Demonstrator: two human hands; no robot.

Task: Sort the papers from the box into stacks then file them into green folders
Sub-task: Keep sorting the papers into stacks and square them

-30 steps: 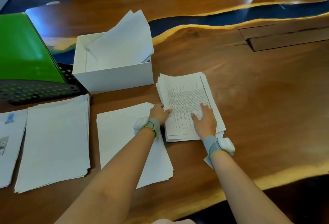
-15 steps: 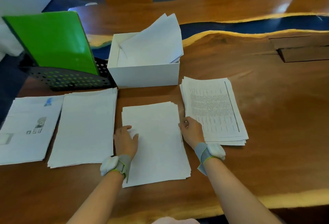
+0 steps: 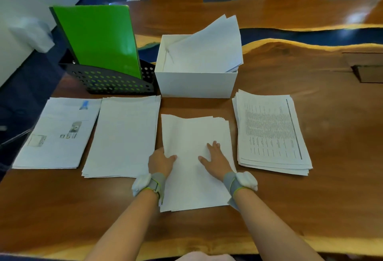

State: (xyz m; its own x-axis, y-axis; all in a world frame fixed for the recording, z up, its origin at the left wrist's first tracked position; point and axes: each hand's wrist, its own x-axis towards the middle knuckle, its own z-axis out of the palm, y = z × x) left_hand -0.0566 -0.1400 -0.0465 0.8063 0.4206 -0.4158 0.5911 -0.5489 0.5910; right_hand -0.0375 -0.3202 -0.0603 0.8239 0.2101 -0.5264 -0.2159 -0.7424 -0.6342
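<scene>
Four stacks (image 3: pixel 194 157) lie sorted; box (image 3: pixel 196 83) at twelve o'clock holds papers (image 3: pixel 207 51); folders (image 3: pixel 99 38) unused; left hand (image 3: pixel 160 161) pinches the stack's edge, right hand (image 3: pixel 216 161) lies spread flat.

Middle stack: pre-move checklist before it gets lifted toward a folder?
1. Both hands on the middle stack: ok; left hand grips its left edge, right hand lies flat on top.
2. Stack squared: not ok; its far sheets are fanned.
3. Clear of the neighbouring stacks: ok; wood shows between it, the blank stack and the printed stack.
4. Green folder reachable: ok; upright in the black rack.
5. Folder empty: cannot tell.
6. White box emptied: not ok; papers still stick out.
</scene>
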